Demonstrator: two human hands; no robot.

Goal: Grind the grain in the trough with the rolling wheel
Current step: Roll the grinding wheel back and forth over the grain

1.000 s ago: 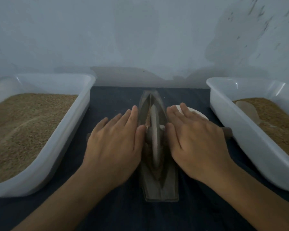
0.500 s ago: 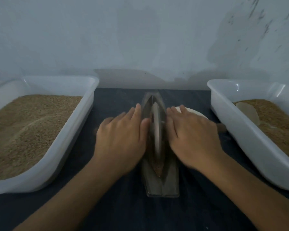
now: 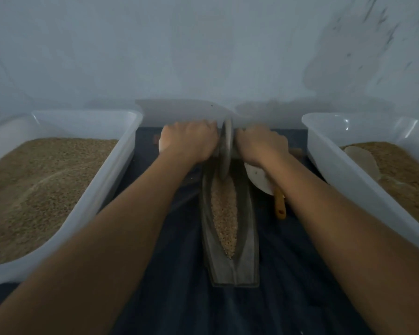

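Since half a second earlier, you had pushed the rolling wheel (image 3: 226, 151) from the middle of the trough (image 3: 246, 238) out to its far end, close to the wall (image 3: 203, 56), with both arms stretched long. That left the near stretch of the channel uncovered, so the grain (image 3: 224, 213) lay in plain sight as a narrow tan strip tapering toward you.

Your left hand (image 3: 191, 141) and right hand (image 3: 259, 143) sat just beside the wheel, one on each side, pressing on its axle handle (image 3: 296, 152), whose dark end stuck out past your right hand. Holding it evenly on both sides probably kept the thin disc upright in the groove rather than tipping against a wall. Your fingers pointed away from the camera and were motion-blurred; whether they curled round the handle or lay flat on it could not be told.

A white tub of grain (image 3: 65, 189) stood to the left and another white tub (image 3: 329, 160) to the right with a pale scoop (image 3: 362, 163) lying in it, both within reach for refilling or emptying. A small white dish (image 3: 258, 177) and a yellow handle (image 3: 279, 204) lay partly under your right forearm, just beside the trough.

Much of the grain looked whole, so you likely had many passes left.
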